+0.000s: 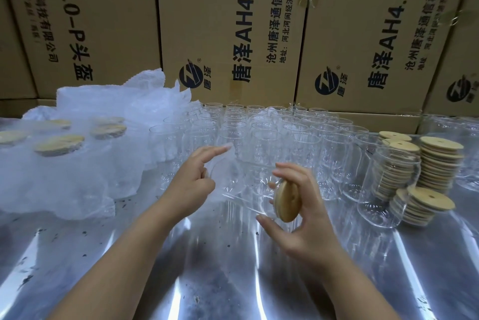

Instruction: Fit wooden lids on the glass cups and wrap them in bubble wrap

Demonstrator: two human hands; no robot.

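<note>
Lid-fitting step, wrap not started for this one. Our left hand [188, 182] grips a glass cup [241, 184] held tilted on its side above the near-centre of the table [233, 280]: lower fingers and thumb are curled on the cup's left end, index finger out straight and blurred. Our right hand [300, 216] pinches a wooden lid [287, 203] edge-on between thumb and fingertips, right at the cup's right end. We can't tell through the clear glass whether the lid is touching the rim or just short of it, or if it's seated at all. Next move, as we read it: square the lid to the mouth, press it in evenly while the left hand braces the base, then carry the cup left to wrap it. Risk is a cocked lid or the glass slipping in the grip. Behind the hands is a block of open cups [272, 127] with no lids, so there's plenty of work left. The lid stacks [440, 164] sit at right, partly behind one more cup. Far left, finished cups [59, 144] stand lidded under bubble wrap [145, 96], which is heaped there within reach. Cardboard boxes [228, 21] wall off the far side.
</note>
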